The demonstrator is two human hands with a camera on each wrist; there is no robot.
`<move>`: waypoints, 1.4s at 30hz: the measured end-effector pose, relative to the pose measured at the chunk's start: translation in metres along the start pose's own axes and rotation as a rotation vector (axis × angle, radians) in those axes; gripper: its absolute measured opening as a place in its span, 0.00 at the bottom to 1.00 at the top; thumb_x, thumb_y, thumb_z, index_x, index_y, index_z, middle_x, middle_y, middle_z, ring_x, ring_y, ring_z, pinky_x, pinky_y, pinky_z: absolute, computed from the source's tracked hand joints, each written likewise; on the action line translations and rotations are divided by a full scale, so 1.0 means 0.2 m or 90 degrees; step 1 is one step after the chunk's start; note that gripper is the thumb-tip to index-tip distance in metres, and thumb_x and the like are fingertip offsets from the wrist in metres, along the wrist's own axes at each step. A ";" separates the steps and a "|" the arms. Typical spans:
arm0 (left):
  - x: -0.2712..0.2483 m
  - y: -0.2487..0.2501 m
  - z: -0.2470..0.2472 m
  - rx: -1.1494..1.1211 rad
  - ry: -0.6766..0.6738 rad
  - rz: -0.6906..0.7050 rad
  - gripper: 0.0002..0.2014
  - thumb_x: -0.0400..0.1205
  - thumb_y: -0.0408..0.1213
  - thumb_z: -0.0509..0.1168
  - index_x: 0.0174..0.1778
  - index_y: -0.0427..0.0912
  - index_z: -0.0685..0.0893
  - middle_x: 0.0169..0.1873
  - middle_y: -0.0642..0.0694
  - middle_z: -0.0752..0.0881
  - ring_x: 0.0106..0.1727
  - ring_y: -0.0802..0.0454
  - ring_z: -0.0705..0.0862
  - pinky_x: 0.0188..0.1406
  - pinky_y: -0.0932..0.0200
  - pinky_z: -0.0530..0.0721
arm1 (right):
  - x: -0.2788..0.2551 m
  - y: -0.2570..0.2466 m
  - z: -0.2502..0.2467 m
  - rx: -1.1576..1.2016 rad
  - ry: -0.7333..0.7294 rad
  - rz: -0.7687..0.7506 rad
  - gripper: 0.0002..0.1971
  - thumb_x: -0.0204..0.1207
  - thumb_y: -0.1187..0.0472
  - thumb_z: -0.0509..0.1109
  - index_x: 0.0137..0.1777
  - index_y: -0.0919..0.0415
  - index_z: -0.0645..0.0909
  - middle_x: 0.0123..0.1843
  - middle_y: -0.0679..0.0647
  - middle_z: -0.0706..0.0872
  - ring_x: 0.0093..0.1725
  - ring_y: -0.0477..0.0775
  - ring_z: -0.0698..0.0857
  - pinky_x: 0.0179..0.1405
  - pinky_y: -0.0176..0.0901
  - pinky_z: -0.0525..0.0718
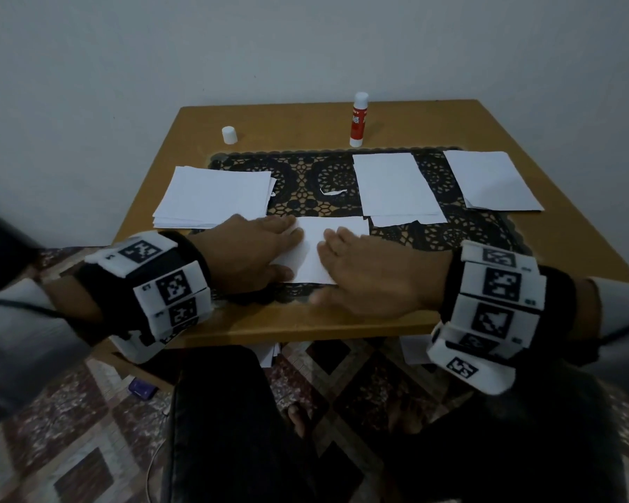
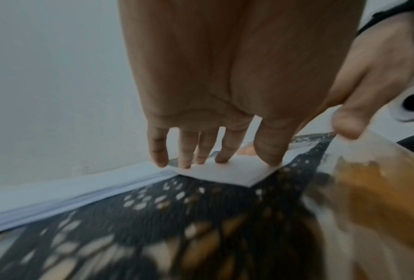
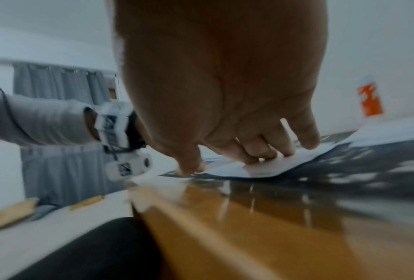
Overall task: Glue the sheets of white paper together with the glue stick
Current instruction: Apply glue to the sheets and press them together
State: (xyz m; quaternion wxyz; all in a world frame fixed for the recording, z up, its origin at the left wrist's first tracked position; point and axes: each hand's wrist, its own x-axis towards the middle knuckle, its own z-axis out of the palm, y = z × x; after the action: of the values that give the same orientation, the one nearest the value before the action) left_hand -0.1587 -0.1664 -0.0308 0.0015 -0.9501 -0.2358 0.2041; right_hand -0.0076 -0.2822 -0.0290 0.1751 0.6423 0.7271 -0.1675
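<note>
Now both hands — left hand [image 1: 258, 245], right hand [image 1: 371, 274] — seemingly press flat on the white paper [image 1: 329, 241].

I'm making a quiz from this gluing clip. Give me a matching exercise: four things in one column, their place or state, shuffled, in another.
Things:
1. glue stick
2. white cap
3. small sheet
4. thick paper stack

Places or states:
A. pressed flat under both hands
B. upright, uncapped, at the table's far edge
C. left side, overlapping the lace mat's edge
D. alone on bare wood, far left

Pairs: 1-B, 2-D, 3-A, 4-C
</note>
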 end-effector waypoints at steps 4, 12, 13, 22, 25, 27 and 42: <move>0.08 -0.03 -0.10 -0.056 0.067 -0.011 0.26 0.79 0.54 0.67 0.73 0.53 0.73 0.70 0.44 0.72 0.69 0.44 0.70 0.68 0.45 0.73 | 0.03 0.11 -0.02 -0.021 0.164 0.026 0.19 0.85 0.47 0.59 0.62 0.63 0.74 0.65 0.61 0.75 0.64 0.61 0.76 0.54 0.48 0.75; 0.21 -0.09 -0.19 -0.122 0.003 -0.061 0.37 0.69 0.50 0.78 0.71 0.45 0.71 0.66 0.44 0.76 0.64 0.45 0.75 0.56 0.57 0.74 | -0.01 0.13 0.03 -0.051 0.215 0.023 0.14 0.85 0.53 0.62 0.55 0.66 0.77 0.54 0.61 0.76 0.50 0.59 0.79 0.40 0.47 0.72; 0.22 -0.10 -0.19 -0.139 0.003 -0.073 0.36 0.69 0.49 0.78 0.71 0.46 0.71 0.66 0.44 0.77 0.63 0.45 0.76 0.55 0.57 0.74 | -0.01 0.12 0.04 -0.046 0.225 0.020 0.13 0.85 0.54 0.62 0.54 0.66 0.77 0.53 0.61 0.77 0.50 0.59 0.79 0.39 0.47 0.73; 0.19 -0.13 -0.20 -0.233 0.112 -0.071 0.09 0.81 0.34 0.66 0.52 0.34 0.86 0.49 0.39 0.86 0.46 0.44 0.81 0.43 0.56 0.76 | -0.02 0.14 0.08 0.016 0.266 0.034 0.14 0.83 0.52 0.64 0.58 0.63 0.75 0.57 0.58 0.76 0.57 0.58 0.77 0.49 0.53 0.80; 0.16 -0.14 -0.21 -0.261 0.148 -0.070 0.08 0.81 0.34 0.67 0.49 0.34 0.87 0.41 0.44 0.85 0.39 0.50 0.79 0.35 0.60 0.73 | -0.03 0.17 0.05 0.177 0.285 0.101 0.24 0.78 0.51 0.69 0.69 0.62 0.70 0.64 0.58 0.76 0.63 0.59 0.76 0.59 0.55 0.80; 0.14 -0.14 -0.21 -0.282 0.163 -0.073 0.04 0.80 0.35 0.68 0.44 0.38 0.85 0.33 0.51 0.82 0.33 0.58 0.76 0.29 0.65 0.69 | -0.03 0.19 0.03 0.274 0.340 0.150 0.25 0.77 0.52 0.71 0.68 0.63 0.70 0.61 0.58 0.79 0.60 0.60 0.79 0.58 0.54 0.80; -0.04 -0.23 -0.17 -0.648 0.243 -0.173 0.07 0.81 0.33 0.68 0.45 0.30 0.84 0.47 0.33 0.86 0.51 0.35 0.86 0.52 0.43 0.87 | 0.06 0.24 -0.01 0.764 0.386 0.079 0.14 0.82 0.63 0.68 0.35 0.69 0.80 0.35 0.61 0.86 0.28 0.52 0.84 0.27 0.39 0.84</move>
State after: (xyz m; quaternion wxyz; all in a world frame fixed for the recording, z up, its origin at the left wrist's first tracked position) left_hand -0.1714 -0.1258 0.0085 -0.3883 -0.8120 -0.4208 -0.1131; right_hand 0.0378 -0.2661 -0.0339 -0.4143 0.6874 0.4872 -0.3442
